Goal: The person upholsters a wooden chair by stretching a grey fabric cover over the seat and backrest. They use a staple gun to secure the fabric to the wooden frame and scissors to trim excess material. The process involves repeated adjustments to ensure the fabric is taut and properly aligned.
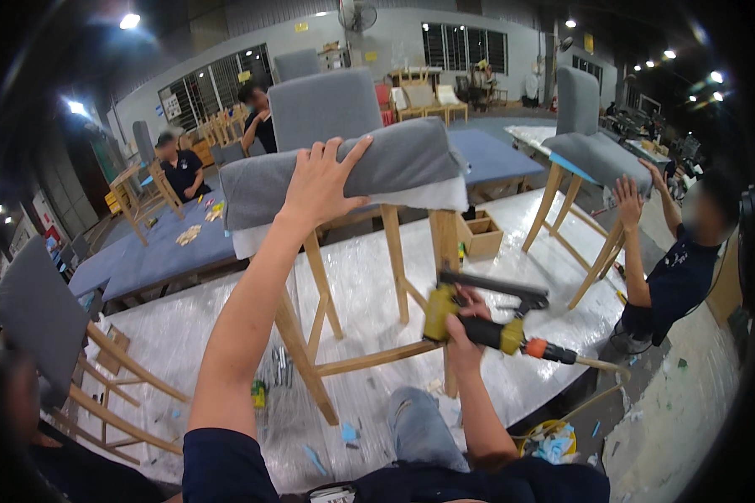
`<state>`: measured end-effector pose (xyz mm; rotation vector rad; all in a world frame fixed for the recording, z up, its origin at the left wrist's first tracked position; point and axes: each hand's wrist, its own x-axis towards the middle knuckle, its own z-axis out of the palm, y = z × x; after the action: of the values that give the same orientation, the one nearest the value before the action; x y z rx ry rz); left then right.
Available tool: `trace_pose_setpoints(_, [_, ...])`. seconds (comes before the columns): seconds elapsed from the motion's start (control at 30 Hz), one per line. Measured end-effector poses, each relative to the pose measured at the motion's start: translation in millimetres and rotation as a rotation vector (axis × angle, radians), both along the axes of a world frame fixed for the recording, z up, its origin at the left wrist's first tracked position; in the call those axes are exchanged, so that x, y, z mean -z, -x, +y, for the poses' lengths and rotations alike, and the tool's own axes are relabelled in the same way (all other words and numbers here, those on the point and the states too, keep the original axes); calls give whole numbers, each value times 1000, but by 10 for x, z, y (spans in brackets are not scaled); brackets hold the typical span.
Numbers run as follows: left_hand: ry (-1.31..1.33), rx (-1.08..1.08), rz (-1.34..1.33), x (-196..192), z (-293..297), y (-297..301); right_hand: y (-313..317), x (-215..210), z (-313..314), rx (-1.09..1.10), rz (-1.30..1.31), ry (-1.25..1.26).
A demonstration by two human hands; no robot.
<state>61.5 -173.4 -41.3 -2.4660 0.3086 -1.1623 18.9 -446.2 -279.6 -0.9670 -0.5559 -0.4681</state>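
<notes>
A wooden-legged chair stands in front of me, its seat covered in grey fabric (407, 159) with white padding (432, 194) showing under the front edge. My left hand (320, 189) lies on the front of that seat, fingers spread over the cloth and thumb pointing right. Below the seat, beside the front right leg, my right hand (464, 329) is wrapped around a yellow-green and black pneumatic staple gun (497, 334). An orange coupling (548, 350) joins the gun to an air hose (602, 365). The grey backrest (325, 107) rises behind the seat.
The chair stands on a plastic-covered worktable (226, 335). A co-worker (675, 260) at right touches another grey chair (575, 109); a third chair (38, 310) leans at left. A wooden box (482, 236) sits behind the gun. A yellow scrap bucket (572, 438) stands low right.
</notes>
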Motion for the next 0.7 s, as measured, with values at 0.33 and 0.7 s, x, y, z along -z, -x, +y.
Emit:
trace_pose_setpoints(0.33, [213,49,-242,49,183,-665,-379,3061,-1656,297,1322,-272])
trace_pose_setpoints(0.7, [243,-38,-223,45,205,-1244,-599,4362,-2260,624,1359,-635])
